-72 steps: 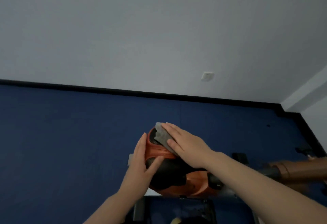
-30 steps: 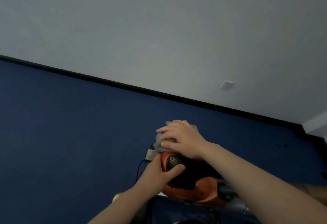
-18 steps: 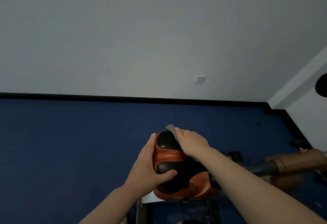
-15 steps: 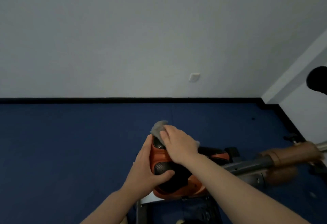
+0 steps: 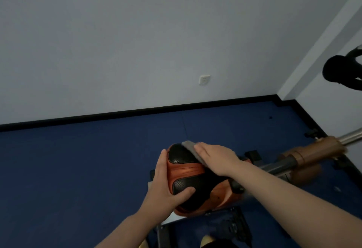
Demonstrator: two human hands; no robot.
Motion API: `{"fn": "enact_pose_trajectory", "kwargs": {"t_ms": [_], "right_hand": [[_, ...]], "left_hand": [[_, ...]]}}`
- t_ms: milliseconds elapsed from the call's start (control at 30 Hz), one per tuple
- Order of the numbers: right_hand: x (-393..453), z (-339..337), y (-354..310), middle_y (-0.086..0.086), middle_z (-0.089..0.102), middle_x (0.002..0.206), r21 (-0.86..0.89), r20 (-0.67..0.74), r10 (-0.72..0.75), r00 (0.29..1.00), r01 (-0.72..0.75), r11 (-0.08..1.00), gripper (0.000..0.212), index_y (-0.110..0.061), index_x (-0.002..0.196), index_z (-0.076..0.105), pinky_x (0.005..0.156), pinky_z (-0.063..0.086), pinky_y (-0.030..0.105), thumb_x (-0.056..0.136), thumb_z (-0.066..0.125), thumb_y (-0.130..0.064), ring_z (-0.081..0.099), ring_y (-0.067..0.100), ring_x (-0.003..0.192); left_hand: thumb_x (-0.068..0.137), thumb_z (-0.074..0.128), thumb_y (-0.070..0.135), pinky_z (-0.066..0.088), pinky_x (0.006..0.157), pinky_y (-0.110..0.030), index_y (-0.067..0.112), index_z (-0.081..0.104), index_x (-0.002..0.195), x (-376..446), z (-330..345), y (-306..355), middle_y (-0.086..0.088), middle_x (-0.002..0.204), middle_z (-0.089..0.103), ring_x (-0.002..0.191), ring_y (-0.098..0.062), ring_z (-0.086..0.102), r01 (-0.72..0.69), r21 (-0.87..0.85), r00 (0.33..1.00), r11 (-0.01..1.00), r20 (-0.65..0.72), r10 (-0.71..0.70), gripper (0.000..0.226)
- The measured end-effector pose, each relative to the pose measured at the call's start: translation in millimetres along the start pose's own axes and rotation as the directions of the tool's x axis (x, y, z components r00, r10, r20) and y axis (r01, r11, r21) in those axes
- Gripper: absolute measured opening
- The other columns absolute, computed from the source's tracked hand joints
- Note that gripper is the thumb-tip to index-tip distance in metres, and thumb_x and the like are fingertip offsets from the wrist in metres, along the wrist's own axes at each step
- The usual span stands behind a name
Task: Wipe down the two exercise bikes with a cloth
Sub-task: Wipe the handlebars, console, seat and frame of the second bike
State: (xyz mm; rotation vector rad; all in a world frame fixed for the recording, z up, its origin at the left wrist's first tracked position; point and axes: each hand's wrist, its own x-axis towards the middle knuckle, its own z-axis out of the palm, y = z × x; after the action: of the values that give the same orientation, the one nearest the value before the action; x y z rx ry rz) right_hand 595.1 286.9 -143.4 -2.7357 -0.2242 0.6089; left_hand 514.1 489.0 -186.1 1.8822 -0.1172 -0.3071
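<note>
Cloth [image 5: 193,149]: grey, pressed flat on the orange-black bike seat [image 5: 188,171] under the right hand [image 5: 215,158], fingers straight. Left hand [image 5: 166,185] curls round the seat's left side, over blue floor [image 5: 78,169].

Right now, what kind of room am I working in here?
Probably a small home or studio gym corner. An orange-and-black exercise bike saddle is being wiped with a grey cloth, the floor is blue matting, and black handlebars of more equipment show at right.

orange-and-black perforated seat [image 5: 188,171], grey cloth [image 5: 191,148], blue floor [image 5: 78,169]
</note>
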Motion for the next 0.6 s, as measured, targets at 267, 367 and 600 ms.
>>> {"fn": "enact_pose_trajectory", "kwargs": {"t_ms": [267, 367, 600], "right_hand": [[14, 18, -43, -0.010, 0.039, 0.150, 0.036, -0.129, -0.330, 0.935, 0.337, 0.941, 0.045, -0.032, 0.141, 0.040, 0.107, 0.030, 0.041, 0.101, 0.030, -0.048, 0.033, 0.014, 0.138], [28, 4, -26, -0.007, 0.049, 0.143, 0.140, -0.016, -0.125, 0.992, 0.125, 0.982, 0.048, -0.033, 0.141, 0.042, 0.095, 0.041, 0.039, 0.101, 0.025, -0.054, 0.048, 0.018, 0.128], [27, 18, -48, -0.012, 0.035, 0.151, -0.060, -0.053, -0.437, 0.898, 0.434, 0.899, 0.045, -0.038, 0.138, 0.044, 0.104, 0.028, 0.042, 0.100, 0.025, -0.054, 0.028, 0.015, 0.139]], "left_hand": [[0.066, 0.082, 0.051, 0.050, 0.101, -0.040, 0.043, 0.011, 0.146, 2, 3, 1, 0.009, 0.142, 0.041, 0.123, -0.010, 0.053, 0.016, -0.065, 1.000, 0.998, -0.006, -0.016, 0.108], [0.064, 0.079, 0.057, 0.048, 0.104, -0.035, 0.053, -0.015, 0.146, 1, 2, 3, 0.016, 0.149, 0.027, 0.127, -0.005, 0.049, 0.053, -0.070, 0.998, 0.996, 0.028, -0.051, 0.125], [0.061, 0.081, 0.059, 0.052, 0.097, -0.026, 0.057, 0.011, 0.140, 1, 6, 0, 0.015, 0.132, 0.053, 0.111, 0.005, 0.058, 0.121, -0.109, 0.992, 0.987, -0.022, -0.125, 0.106]]}}
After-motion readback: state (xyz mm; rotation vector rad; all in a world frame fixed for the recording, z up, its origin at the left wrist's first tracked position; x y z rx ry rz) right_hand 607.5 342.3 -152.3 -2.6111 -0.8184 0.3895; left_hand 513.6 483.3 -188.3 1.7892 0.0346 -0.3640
